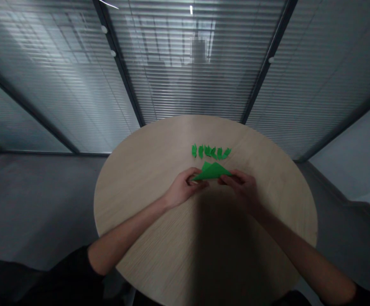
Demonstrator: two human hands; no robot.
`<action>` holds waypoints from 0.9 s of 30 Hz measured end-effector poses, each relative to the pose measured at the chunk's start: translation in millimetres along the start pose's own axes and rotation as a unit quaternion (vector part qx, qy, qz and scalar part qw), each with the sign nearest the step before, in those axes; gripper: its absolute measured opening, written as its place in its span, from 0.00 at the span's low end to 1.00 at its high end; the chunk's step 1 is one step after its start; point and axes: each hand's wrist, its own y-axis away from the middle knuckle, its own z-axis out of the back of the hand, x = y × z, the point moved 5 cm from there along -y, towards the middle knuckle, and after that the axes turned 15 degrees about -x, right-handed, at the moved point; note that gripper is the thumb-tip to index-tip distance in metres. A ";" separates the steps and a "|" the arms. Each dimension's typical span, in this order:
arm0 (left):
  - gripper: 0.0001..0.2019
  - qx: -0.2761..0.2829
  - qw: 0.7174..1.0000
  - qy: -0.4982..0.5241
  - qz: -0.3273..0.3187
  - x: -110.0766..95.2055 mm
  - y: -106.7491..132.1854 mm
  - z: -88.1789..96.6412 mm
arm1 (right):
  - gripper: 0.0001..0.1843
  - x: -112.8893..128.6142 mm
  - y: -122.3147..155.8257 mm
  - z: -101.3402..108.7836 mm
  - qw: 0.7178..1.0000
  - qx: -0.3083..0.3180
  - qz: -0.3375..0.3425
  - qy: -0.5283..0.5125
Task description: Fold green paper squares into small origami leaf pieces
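Observation:
A sheet of green paper [213,171], folded to a roughly triangular shape with two peaks, is held between my hands over the middle of the table. My left hand [187,183] grips its left corner, thumb and fingers closed around the edge. At the right corner, my right hand [241,183] pinches the paper between thumb and fingers. Just beyond the paper lies a row of several small green folded paper pieces [207,151], set side by side. Their exact shape is too small to make out.
The round wooden table [134,170] carries the paper and the row of pieces. A dark shadow falls across its near part. Behind stands a glass partition with blinds [172,93] and dark frames, showing reflections. Grey floor [38,199] surrounds the table.

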 end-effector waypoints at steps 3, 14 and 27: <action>0.21 0.009 0.996 0.070 0.060 3.4 -1.2 -0.4 | 0.18 0.9 0.7 0.6 1.000 -0.003 0.002 -0.005; 0.20 -0.007 0.986 0.129 0.102 5.6 -2.4 1.1 | 0.08 8.3 8.6 -4.0 0.992 0.038 0.112 0.036; 0.10 -0.044 0.999 0.001 0.005 -3.1 -2.6 8.7 | 0.06 8.5 7.2 -0.9 0.991 0.035 0.118 0.044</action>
